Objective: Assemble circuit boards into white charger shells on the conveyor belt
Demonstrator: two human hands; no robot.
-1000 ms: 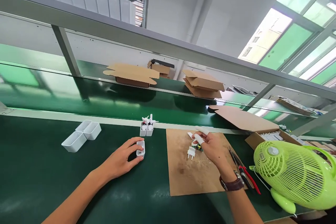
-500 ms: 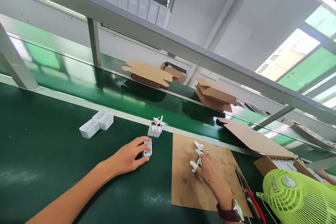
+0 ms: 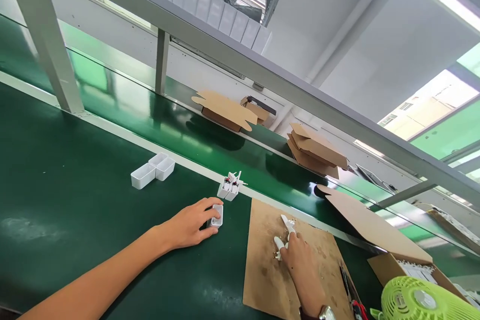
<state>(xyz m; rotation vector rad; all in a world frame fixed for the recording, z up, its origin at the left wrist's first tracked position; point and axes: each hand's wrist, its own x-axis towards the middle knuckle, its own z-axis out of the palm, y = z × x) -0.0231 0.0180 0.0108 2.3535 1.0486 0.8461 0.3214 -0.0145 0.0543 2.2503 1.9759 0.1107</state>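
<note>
My left hand (image 3: 189, 224) curls around a small white plastic box (image 3: 219, 216) standing on the green bench, with a finger dipping into its open top. Over the brown cardboard sheet (image 3: 264, 280), my right hand (image 3: 302, 262) reaches down among small white parts (image 3: 287, 221). White covers sit on its fingertips, and thumb and forefinger are apart. Its other fingers are partly hidden. Just beyond the left hand stand two white boxes (image 3: 229, 191) with wires and white pieces sticking out. Farther left, several open white boxes (image 3: 143, 176) sit together.
Black-and-red pliers (image 3: 356, 305) lie at the sheet's right edge, near a lime-green fan (image 3: 416, 300). Behind the fan is an open carton (image 3: 393, 272) of white parts. Cardboard pieces (image 3: 315, 152) rest on the far green surface, below a metal rail (image 3: 240, 50).
The view has shifted, so the bench items appear farther right. My right hand has moved slightly among the small white parts. My left hand stays on the white box.
</note>
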